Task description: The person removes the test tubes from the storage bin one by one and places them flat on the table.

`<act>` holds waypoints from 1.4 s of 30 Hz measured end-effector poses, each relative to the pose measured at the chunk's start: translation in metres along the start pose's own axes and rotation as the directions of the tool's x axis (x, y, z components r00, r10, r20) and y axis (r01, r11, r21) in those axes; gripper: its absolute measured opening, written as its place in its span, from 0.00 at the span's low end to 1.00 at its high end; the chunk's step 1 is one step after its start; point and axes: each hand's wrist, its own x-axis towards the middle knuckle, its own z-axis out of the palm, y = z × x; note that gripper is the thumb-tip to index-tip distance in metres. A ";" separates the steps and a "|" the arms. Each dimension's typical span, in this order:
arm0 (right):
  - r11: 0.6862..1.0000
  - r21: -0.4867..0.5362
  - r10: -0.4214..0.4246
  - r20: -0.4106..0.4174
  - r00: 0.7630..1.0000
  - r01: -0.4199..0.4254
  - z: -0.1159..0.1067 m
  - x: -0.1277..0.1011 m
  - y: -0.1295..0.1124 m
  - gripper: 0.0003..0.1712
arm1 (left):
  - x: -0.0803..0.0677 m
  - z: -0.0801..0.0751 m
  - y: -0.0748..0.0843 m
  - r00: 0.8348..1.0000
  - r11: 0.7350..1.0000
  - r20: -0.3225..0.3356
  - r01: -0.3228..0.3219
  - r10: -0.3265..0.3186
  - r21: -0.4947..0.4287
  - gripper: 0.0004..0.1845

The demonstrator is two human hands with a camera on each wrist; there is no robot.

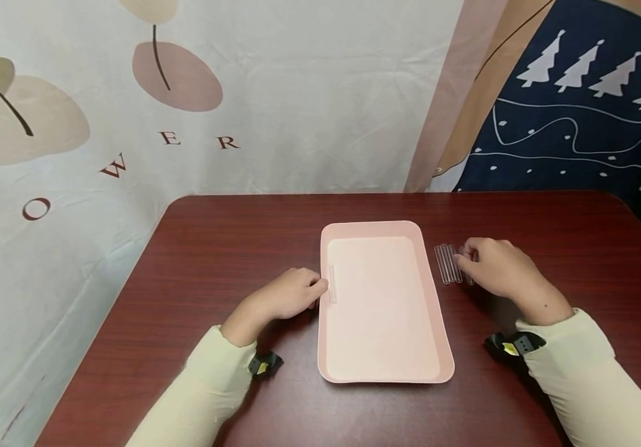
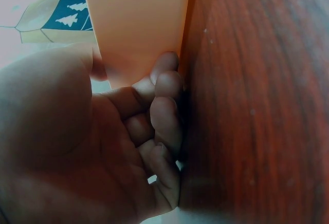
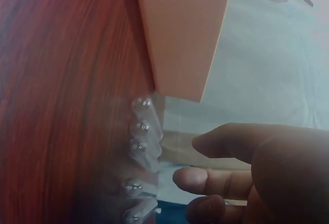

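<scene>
A pink tray (image 1: pixel 384 347) lies at the middle of the dark red table (image 1: pixel 214 248). One clear tube (image 1: pixel 331 284) lies inside the tray along its left wall. My left hand (image 1: pixel 317 288) rests on the table against that wall, fingers (image 2: pixel 164 106) loosely curled and holding nothing I can see. Several clear tubes (image 1: pixel 446 264) lie side by side on the table right of the tray. My right hand (image 1: pixel 466 257) is at their right side, its fingers relaxed. In the right wrist view the fingertips (image 3: pixel 187 176) hover just short of the tubes (image 3: pixel 141 131), beside the tray (image 3: pixel 180 34).
A printed cloth backdrop (image 1: pixel 186 93) hangs right behind the table's far edge. The tray's outer wall (image 2: pixel 139 23) fills the top of the left wrist view, next to the table top (image 2: pixel 257 106). Bare table lies left of the tray.
</scene>
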 end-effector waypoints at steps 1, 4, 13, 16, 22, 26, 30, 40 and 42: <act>1.000 -0.004 -0.005 -0.004 1.000 0.005 0.000 -0.001 -0.001 0.14 | 0.000 0.000 0.000 1.000 1.000 0.000 0.000 0.000 -0.001 0.21; 1.000 -0.015 -0.017 -0.019 1.000 0.016 0.000 -0.002 -0.005 0.13 | 0.000 0.000 -0.001 1.000 1.000 -0.002 0.000 0.000 -0.003 0.21; 0.999 -0.001 -0.040 -0.054 0.998 0.040 -0.001 -0.008 -0.019 0.13 | 0.000 0.001 -0.002 1.000 1.000 -0.004 0.000 0.000 0.003 0.21; 0.998 0.011 -0.054 -0.073 0.996 0.055 -0.001 -0.009 -0.026 0.12 | 0.000 0.000 -0.002 1.000 1.000 -0.005 -0.001 0.001 0.005 0.21; 0.997 0.022 -0.074 -0.107 0.991 0.076 0.000 -0.013 -0.036 0.11 | 0.000 -0.001 -0.002 1.000 1.000 -0.008 0.000 0.000 0.006 0.21; 0.995 0.022 -0.095 -0.123 0.988 0.098 0.001 -0.016 -0.043 0.10 | 0.000 0.000 -0.002 1.000 1.000 -0.008 -0.003 0.003 0.000 0.21; 0.992 0.018 -0.125 -0.133 0.983 0.128 0.002 -0.017 -0.054 0.09 | 0.000 0.000 -0.002 1.000 1.000 -0.006 -0.005 0.004 -0.005 0.21; 0.984 -0.019 -0.178 -0.159 0.971 0.177 -0.001 -0.016 -0.078 0.09 | -0.001 0.000 -0.002 1.000 1.000 -0.008 -0.013 0.013 -0.002 0.21; 0.983 -0.015 -0.184 -0.158 0.970 0.184 -0.001 -0.016 -0.082 0.09 | -0.001 0.000 -0.002 1.000 1.000 -0.006 -0.013 0.013 -0.002 0.21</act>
